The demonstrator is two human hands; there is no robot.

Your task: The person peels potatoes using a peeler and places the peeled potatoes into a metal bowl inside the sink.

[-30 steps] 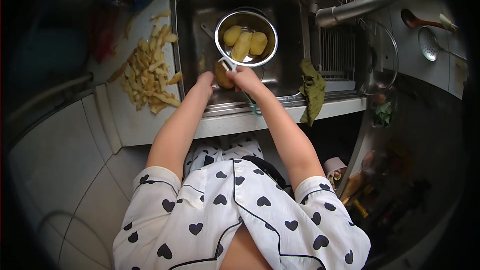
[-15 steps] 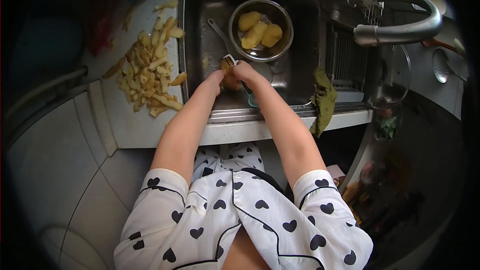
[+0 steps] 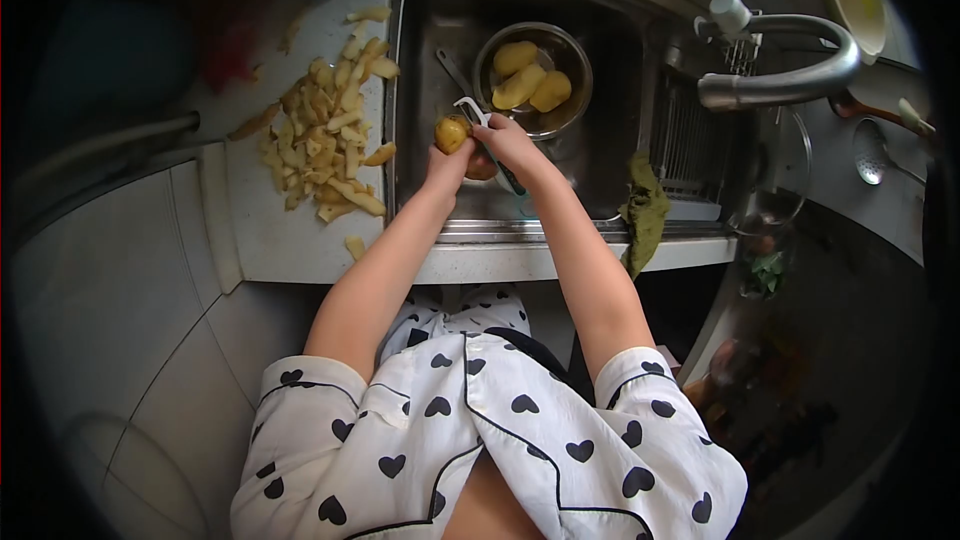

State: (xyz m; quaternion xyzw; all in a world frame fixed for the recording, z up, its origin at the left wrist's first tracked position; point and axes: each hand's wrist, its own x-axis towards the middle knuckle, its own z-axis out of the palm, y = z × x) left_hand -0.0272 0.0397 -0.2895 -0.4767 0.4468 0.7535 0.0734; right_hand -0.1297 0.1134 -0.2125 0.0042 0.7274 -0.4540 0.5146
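Note:
Over the front left of the sink, my left hand is closed round a brownish-yellow potato. My right hand grips a peeler with a white head, close to the potato's right side; its dark handle runs down below my fingers. Another brown potato lies lower in the sink, partly hidden by my hands. Behind them, a round metal bowl holds several peeled yellow potatoes. A long grey handle lies left of the bowl.
Peelings are heaped on the counter left of the sink. The faucet arches in from the right. A green cloth hangs over the sink's front right edge, beside a rack. A ladle hangs at the far right.
The potato in my left hand has come up into view above my fingers. The peeler is now at its right side. The view has shifted, and one peeling now lies near the counter's front edge.

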